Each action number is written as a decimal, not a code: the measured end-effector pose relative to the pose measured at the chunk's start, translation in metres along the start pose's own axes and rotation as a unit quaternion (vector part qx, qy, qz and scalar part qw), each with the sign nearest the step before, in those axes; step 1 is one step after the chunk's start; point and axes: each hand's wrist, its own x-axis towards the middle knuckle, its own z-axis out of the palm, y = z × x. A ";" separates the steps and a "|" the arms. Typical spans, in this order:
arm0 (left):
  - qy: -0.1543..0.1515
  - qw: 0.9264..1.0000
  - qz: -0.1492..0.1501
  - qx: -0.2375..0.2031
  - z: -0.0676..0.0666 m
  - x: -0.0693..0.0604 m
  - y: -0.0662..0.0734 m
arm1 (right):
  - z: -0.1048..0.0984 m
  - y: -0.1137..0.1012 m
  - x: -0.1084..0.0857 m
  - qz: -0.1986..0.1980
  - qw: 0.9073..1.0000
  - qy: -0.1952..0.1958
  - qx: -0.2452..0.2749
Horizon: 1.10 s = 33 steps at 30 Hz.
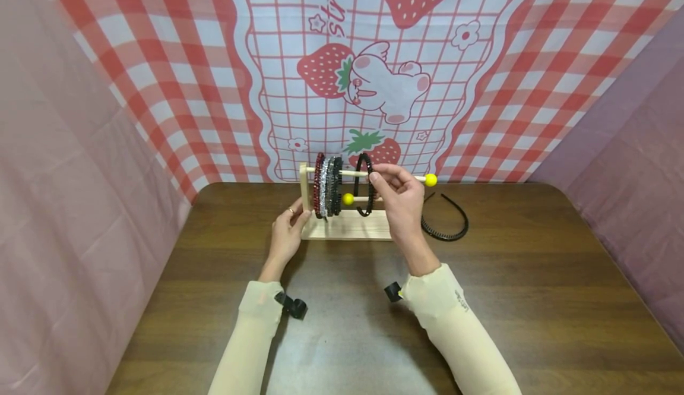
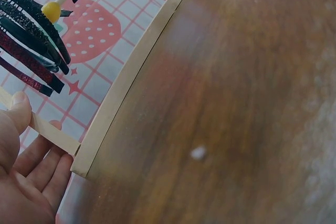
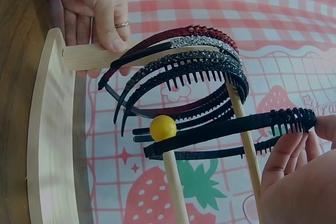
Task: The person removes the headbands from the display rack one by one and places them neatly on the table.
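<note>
A wooden headband rack [image 1: 347, 228] stands on the table, and my left hand [image 1: 287, 233] grips its left upright [image 1: 305, 188], thumb on one side and fingers on the other. Toward that upright hang several glittery headbands on the upper rod: a red one [image 3: 157, 38], a silver one [image 3: 205, 41] and dark ones [image 3: 181, 59]. Farther right, my right hand [image 1: 404, 205] pinches a black toothed headband [image 3: 226, 128] by its beaded top. This headband loops around the upper rod [image 3: 249, 156], apart from the others. Its two ends reach near the yellow ball [image 3: 163, 128] of the lower rod.
Another black toothed headband [image 1: 447, 237] lies on the brown table [image 1: 342, 324], right of the rack. A second yellow ball [image 1: 430, 180] caps the upper rod. Behind stands a strawberry-print cloth [image 1: 299, 98]; pink curtains [image 1: 69, 175] hang at the sides.
</note>
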 end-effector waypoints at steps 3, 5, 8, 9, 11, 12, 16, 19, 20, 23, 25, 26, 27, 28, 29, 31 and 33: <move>-0.001 1.000 -0.002 0.001 0.000 0.000 0.000 | 0.000 -0.001 0.000 -0.002 1.000 0.001 0.004; -0.001 1.000 -0.003 0.001 0.000 0.000 0.000 | 0.000 -0.001 0.001 -0.002 1.000 0.001 0.008; -0.001 1.000 -0.004 0.000 0.000 0.000 -0.001 | 0.000 -0.001 0.002 -0.002 1.000 0.002 0.011; -0.001 1.000 -0.004 0.000 0.000 0.000 -0.001 | 0.000 -0.001 0.002 -0.002 1.000 0.002 0.013; -0.001 1.000 -0.003 -0.001 0.000 0.000 -0.001 | 0.001 -0.002 0.003 -0.001 1.000 0.005 0.014; -0.001 1.000 -0.004 0.000 -0.001 0.000 -0.001 | 0.001 -0.003 0.003 -0.001 1.000 0.006 0.015; -0.002 1.000 -0.007 0.001 -0.001 -0.001 -0.001 | 0.001 -0.006 0.004 -0.001 1.000 0.006 0.017; -0.003 1.000 -0.007 0.002 -0.002 -0.001 0.000 | 0.000 -0.007 0.004 -0.003 1.000 0.003 0.019; -0.003 1.000 -0.007 0.000 -0.002 -0.001 0.000 | 0.000 -0.008 0.005 -0.004 1.000 0.003 0.020; -0.003 1.000 -0.001 -0.002 -0.001 0.000 -0.001 | 0.000 -0.009 0.005 -0.007 1.000 0.000 0.022; -0.001 1.000 0.004 0.001 -0.001 0.000 -0.001 | 0.000 -0.010 0.005 -0.009 1.000 -0.001 0.024; 0.004 1.000 0.006 0.007 0.000 0.000 -0.002 | -0.001 -0.010 0.006 -0.009 1.000 0.000 0.025; 0.005 1.000 0.009 0.009 0.000 0.000 -0.002 | -0.001 -0.011 0.006 -0.010 1.000 0.000 0.025; 0.007 1.000 0.011 0.011 0.000 0.000 -0.002 | -0.001 -0.011 0.006 -0.010 1.000 0.000 0.024; 0.008 1.000 0.012 0.012 0.000 0.000 -0.002 | -0.001 -0.011 0.007 -0.009 1.000 0.000 0.023; 0.008 1.000 0.008 0.011 0.000 0.000 -0.001 | -0.001 -0.012 0.007 -0.006 1.000 0.000 0.021; 0.003 1.000 0.004 0.005 0.000 -0.001 0.001 | -0.002 -0.014 0.007 -0.005 1.000 0.002 0.019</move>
